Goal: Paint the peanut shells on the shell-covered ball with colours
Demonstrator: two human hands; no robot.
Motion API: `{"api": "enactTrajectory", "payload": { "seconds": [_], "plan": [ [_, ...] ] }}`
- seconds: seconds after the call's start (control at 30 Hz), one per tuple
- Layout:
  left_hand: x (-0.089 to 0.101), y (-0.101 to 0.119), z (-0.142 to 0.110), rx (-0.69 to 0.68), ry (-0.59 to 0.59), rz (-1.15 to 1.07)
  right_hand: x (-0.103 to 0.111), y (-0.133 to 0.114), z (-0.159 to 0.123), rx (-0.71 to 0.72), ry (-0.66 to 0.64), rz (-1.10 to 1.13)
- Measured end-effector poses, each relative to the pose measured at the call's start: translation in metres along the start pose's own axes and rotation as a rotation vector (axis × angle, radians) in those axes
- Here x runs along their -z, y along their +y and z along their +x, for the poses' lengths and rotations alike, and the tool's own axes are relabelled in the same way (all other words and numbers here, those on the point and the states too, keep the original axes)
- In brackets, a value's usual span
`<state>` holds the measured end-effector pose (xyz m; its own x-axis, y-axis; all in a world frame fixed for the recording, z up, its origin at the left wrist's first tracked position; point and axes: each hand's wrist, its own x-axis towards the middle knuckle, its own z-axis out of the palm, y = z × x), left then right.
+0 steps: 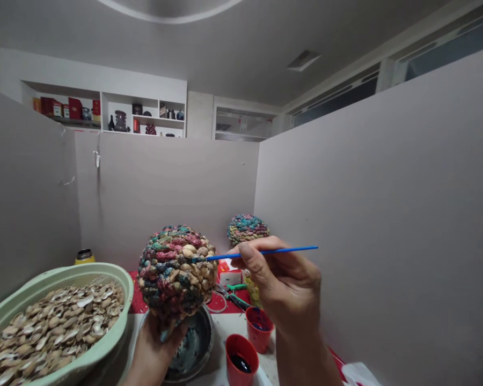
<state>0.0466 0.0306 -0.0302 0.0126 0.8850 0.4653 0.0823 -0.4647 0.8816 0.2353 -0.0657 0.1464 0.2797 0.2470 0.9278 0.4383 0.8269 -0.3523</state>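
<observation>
My left hand (153, 351) grips the base of a round ball covered in nut shells (173, 276) from below, holding it up over a metal bowl (199, 343). Red, teal and dark blue paint coats much of the ball; its right side is bare tan shell. Between the thumb and fingers of my right hand (285, 284) is a thin blue paintbrush (265, 252), its tip touching the ball's right half. Below are two red cups, a near one (237, 343) with dark liquid and another (261, 327) just behind it. The bowl's inside is stained dark.
A pale green basket (123, 300) full of shells stands at the left. Green-handled pliers (237, 297) lie behind the cups. A second painted shell ball (247, 228) is at the back, near the corner of grey partitions (366, 203). A yellow jar (84, 256) stands behind the basket.
</observation>
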Motion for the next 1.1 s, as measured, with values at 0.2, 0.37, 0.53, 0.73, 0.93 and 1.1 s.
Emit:
{"api": "enactTrajectory", "payload": {
  "seconds": [0.2,0.37,0.53,0.73,0.93,1.1],
  "plan": [
    [0.004,-0.004,0.004,0.012,-0.088,0.001,0.004,-0.008,0.002,-0.014,0.048,0.093],
    [0.007,-0.012,0.006,0.01,-0.136,0.052,-0.003,-0.009,-0.007,-0.006,-0.017,0.113],
    [0.007,-0.012,0.006,0.005,-0.12,0.021,-0.009,-0.006,-0.009,-0.031,-0.093,0.095],
    [0.004,-0.01,0.004,0.01,-0.109,0.012,-0.004,0.001,-0.005,-0.027,-0.13,0.008],
    [0.002,-0.003,0.004,0.008,-0.078,0.034,0.0,0.002,-0.003,-0.023,-0.074,0.039],
    [0.003,-0.004,0.004,0.038,-0.11,0.031,-0.003,-0.002,-0.005,-0.043,-0.17,0.023]
  ]
}}
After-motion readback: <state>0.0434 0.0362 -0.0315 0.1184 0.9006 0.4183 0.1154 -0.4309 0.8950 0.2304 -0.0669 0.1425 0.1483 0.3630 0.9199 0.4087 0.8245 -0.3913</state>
